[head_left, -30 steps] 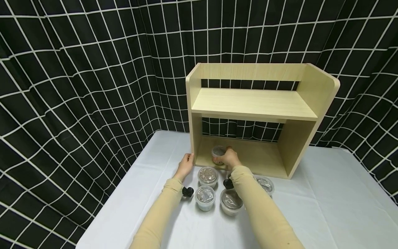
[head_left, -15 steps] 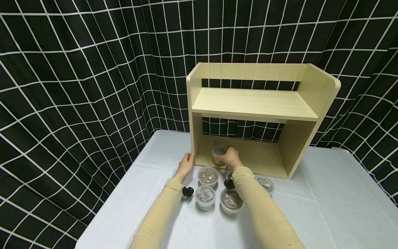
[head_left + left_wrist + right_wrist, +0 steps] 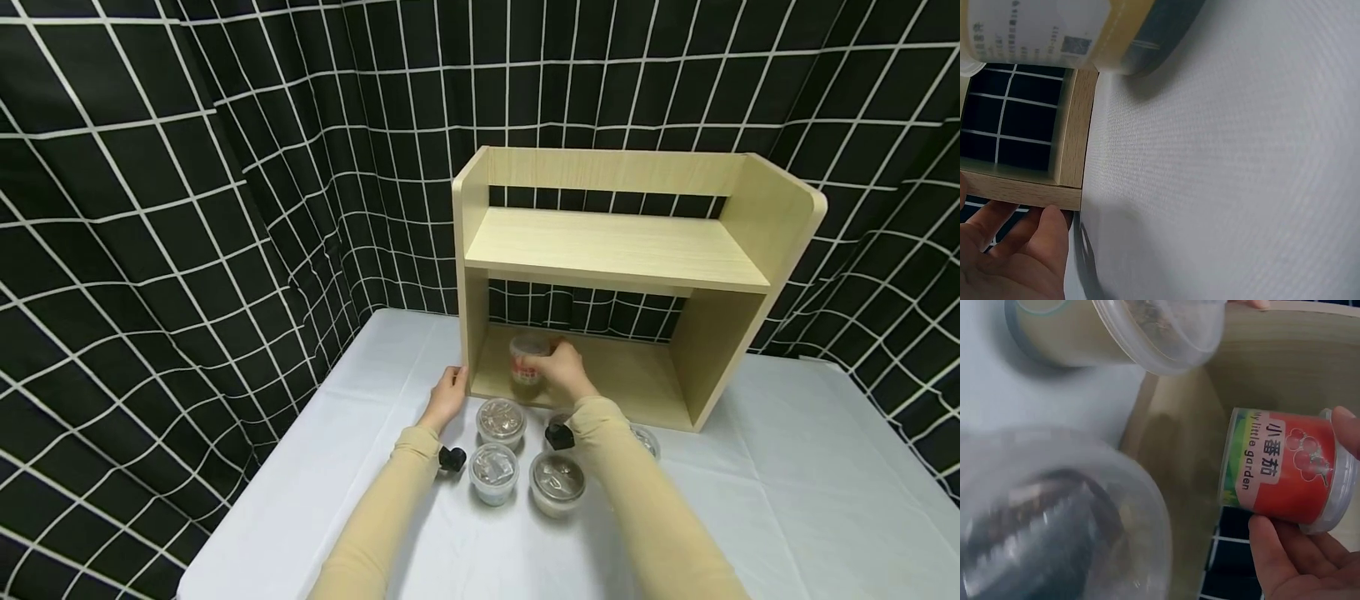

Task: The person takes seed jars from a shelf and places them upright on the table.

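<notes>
My right hand (image 3: 564, 367) holds a small lidded plastic tub (image 3: 527, 367) inside the lower compartment of the pale wooden shelf (image 3: 615, 246). Thumb and fingers lie around the tub's sides. The right wrist view shows its red label (image 3: 1272, 465) with cherry tomatoes and "My little garden"; the tub is roughly upright, near the left panel. My left hand (image 3: 447, 390) grips the front edge of the left side panel (image 3: 1072, 144). In the left wrist view several fingers (image 3: 1050, 234) lie along the outer face and a fingertip crosses the front edge.
More lidded tubs stand on the white tabletop before the shelf: one at the front left (image 3: 501, 423), one below it (image 3: 493, 475), one in the middle (image 3: 557, 483). Another (image 3: 647, 442) sits partly behind the right sleeve. Black gridded cloth (image 3: 285, 167) hangs around the table.
The right hand has moved slightly up and back, taking the tub with it, and the red label now shows in the head view. The left hand stays at the panel.
</notes>
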`<state>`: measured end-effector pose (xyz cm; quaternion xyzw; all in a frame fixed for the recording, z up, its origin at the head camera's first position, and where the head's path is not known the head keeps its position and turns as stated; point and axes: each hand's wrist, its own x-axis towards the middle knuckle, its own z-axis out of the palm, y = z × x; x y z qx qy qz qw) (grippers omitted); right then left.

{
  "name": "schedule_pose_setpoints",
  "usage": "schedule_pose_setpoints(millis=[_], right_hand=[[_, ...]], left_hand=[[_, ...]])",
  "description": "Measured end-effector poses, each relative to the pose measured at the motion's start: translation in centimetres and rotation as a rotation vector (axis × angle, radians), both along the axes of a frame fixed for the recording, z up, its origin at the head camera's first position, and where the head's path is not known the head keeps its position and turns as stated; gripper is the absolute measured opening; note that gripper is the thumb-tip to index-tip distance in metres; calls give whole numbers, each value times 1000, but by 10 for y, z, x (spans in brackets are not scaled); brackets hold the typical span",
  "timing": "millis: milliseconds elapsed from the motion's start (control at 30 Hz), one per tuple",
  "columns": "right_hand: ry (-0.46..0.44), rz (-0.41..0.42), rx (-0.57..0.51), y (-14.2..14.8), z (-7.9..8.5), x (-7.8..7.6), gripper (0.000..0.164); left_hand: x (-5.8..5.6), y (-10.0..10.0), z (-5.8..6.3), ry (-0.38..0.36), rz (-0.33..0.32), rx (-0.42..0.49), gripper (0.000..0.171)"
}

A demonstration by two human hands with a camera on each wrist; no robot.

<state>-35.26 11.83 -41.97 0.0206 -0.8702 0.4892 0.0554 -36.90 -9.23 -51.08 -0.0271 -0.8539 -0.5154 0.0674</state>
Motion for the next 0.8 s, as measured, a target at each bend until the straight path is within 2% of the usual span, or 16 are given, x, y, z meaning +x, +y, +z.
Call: schedule_pose_setpoints(millis=[300,467,600,800], right_hand=[[19,30,-33,15,12,7,60],[24,27,-64,21,16,12,70],[26,39,-142,23,19,17,73],[32,79,-318,25,23,31,66]], left_hand=[[-1,-1,0,10,-1,-2,45],[0,0,0,10,5,-1,44],[0,1,0,9,16,-2,44],[1,2,1,18,15,-20,44]])
